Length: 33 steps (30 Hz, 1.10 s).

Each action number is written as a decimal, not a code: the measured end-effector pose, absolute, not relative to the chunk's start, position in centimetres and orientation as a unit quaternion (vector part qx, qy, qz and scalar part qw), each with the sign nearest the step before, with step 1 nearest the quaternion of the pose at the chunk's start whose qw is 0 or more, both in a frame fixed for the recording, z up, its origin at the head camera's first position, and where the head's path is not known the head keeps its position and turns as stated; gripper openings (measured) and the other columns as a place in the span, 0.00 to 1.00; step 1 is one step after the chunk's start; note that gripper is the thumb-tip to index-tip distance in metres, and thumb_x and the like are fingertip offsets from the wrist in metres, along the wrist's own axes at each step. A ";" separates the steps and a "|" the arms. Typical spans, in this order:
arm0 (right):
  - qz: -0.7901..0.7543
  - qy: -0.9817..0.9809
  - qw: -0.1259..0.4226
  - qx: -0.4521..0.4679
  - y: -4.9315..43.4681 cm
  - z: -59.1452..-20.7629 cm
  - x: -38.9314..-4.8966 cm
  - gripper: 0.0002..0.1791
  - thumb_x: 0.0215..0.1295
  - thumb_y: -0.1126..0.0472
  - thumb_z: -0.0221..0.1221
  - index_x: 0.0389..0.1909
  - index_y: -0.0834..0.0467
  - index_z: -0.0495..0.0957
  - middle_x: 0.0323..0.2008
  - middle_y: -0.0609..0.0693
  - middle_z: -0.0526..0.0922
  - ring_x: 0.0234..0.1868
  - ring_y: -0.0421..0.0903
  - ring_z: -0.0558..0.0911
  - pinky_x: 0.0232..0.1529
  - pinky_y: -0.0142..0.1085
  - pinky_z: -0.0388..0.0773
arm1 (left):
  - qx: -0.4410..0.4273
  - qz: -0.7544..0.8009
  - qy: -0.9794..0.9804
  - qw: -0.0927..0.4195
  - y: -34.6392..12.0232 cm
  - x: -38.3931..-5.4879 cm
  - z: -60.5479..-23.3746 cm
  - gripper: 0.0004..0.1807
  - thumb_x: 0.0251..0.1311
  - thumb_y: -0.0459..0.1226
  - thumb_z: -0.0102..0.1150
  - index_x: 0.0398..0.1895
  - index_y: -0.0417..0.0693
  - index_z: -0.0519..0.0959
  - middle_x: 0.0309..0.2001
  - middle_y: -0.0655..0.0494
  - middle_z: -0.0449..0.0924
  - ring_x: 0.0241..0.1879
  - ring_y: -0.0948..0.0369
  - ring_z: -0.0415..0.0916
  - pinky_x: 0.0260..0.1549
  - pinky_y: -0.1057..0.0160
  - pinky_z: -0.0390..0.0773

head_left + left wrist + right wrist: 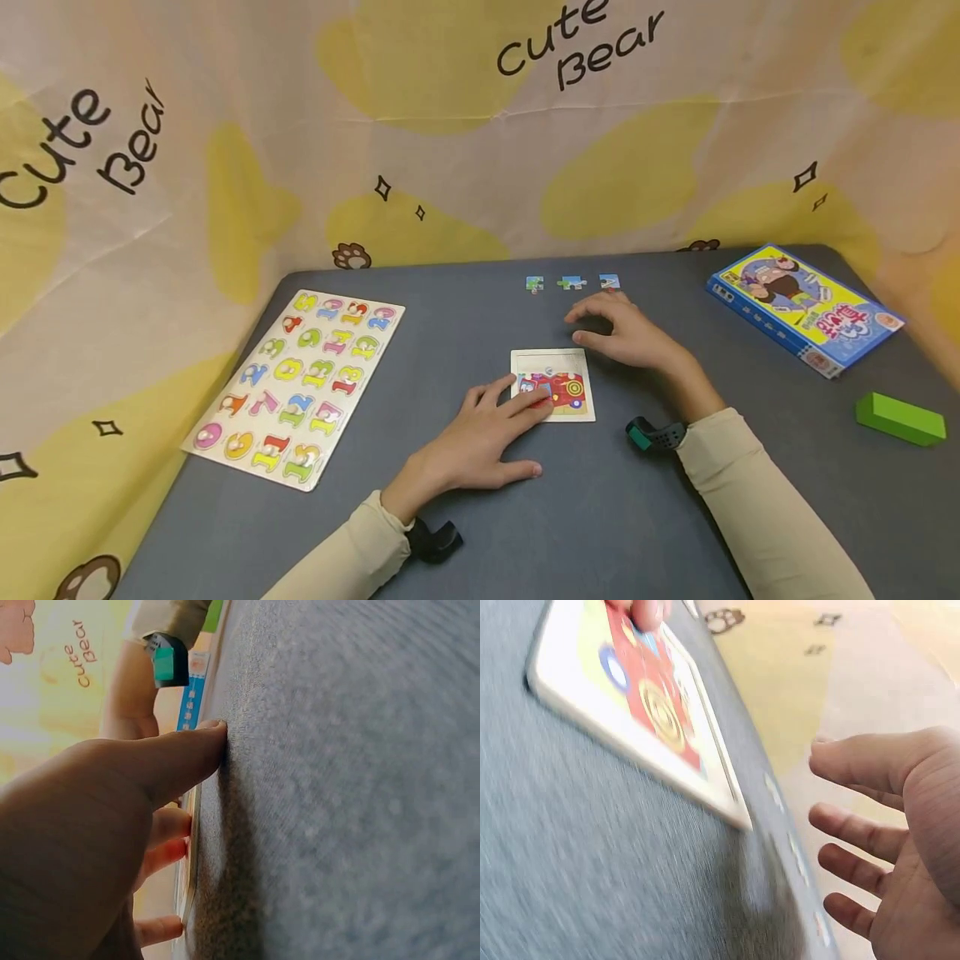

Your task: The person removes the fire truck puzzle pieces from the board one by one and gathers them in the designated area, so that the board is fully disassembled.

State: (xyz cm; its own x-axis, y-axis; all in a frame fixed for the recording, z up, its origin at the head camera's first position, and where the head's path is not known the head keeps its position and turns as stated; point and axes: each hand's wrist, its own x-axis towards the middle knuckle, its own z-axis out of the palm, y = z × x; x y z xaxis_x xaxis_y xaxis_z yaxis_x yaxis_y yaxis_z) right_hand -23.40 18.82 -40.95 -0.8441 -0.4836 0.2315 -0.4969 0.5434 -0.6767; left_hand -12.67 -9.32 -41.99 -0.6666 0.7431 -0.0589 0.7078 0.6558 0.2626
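Puzzle lies flat near the middle of the tabletop, a small pale-rimmed board with a red vehicle across its lower part and a pale strip above it. Left hand reaches over its lower left side, fingers spread wide and fairly straight, tips resting on the board and the print. Its thumb is stretched apart from them, below the puzzle, and seems to touch the tabletop.

Right hand is just beside the puzzle's upper right corner, above the tabletop. Its fingers are loosely bent, with a wide gap to the thumb, and hold nothing. The right wrist view is blurred, so the print's finer details are hard to read there.

Three loose pieces lie in a row beyond the puzzle, near the far edge; the rightmost is close to the right hand's fingertips. Well to the left is a number board with colourful numerals. On the right are a blue and yellow box and, nearer the person, a green block. A patterned cloth hangs behind the tabletop.
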 end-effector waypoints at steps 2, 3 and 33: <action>0.379 -0.878 -0.002 0.292 18.2 -40.7 -23.1 0.14 0.65 0.64 0.66 0.51 0.60 0.84 0.54 0.57 0.83 0.58 0.57 0.74 0.68 0.59 0.56 | 0.404 0.108 0.905 0.080 -9.3 -12.7 -42.0 0.42 0.65 0.60 0.59 0.80 0.61 0.60 0.80 0.62 0.56 0.81 0.43 0.44 0.70 0.39 0.55; 0.375 -0.878 -0.008 0.298 17.9 -40.6 -23.0 0.14 0.65 0.64 0.67 0.51 0.59 0.84 0.54 0.56 0.84 0.58 0.57 0.74 0.67 0.58 0.58 | 0.406 0.107 0.904 0.079 -9.3 -12.7 -42.0 0.42 0.66 0.60 0.58 0.80 0.60 0.59 0.80 0.63 0.56 0.81 0.43 0.44 0.70 0.39 0.55; 0.316 -0.872 -0.107 0.358 14.2 -41.2 -21.1 0.20 0.63 0.68 0.63 0.53 0.46 0.87 0.40 0.46 0.77 0.39 0.45 0.61 0.43 0.44 0.48 | 0.422 0.103 0.896 0.093 -9.2 -12.6 -41.6 0.36 0.69 0.58 0.57 0.78 0.64 0.63 0.79 0.63 0.59 0.82 0.39 0.40 0.72 0.34 0.52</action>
